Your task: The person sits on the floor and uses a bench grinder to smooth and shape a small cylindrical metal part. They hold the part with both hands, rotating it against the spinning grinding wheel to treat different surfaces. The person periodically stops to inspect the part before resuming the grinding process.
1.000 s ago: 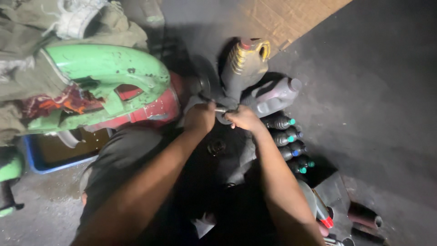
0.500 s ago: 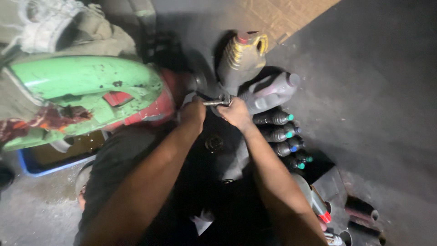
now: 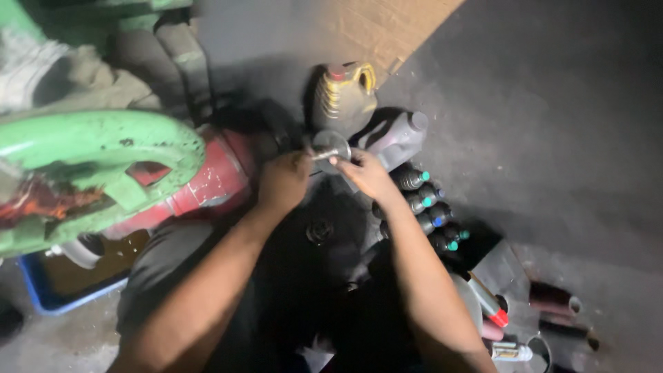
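I am pinching a small metal part (image 3: 324, 153) between my left hand (image 3: 283, 181) and right hand (image 3: 367, 174), fingers closed on it. Jugs (image 3: 345, 97) and bottles (image 3: 421, 200) are crowding the right side; the floor (image 3: 552, 138) beyond is lying open.

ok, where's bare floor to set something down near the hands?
Bare dark floor right of the grey jug and the row of small bottles. Crowded: around both hands, left hand, right hand, the green and red machine, cans lower right.

Dim, dark grey concrete floor (image 3: 573, 117), flattened brown cardboard sheet (image 3: 387, 27) at the top.
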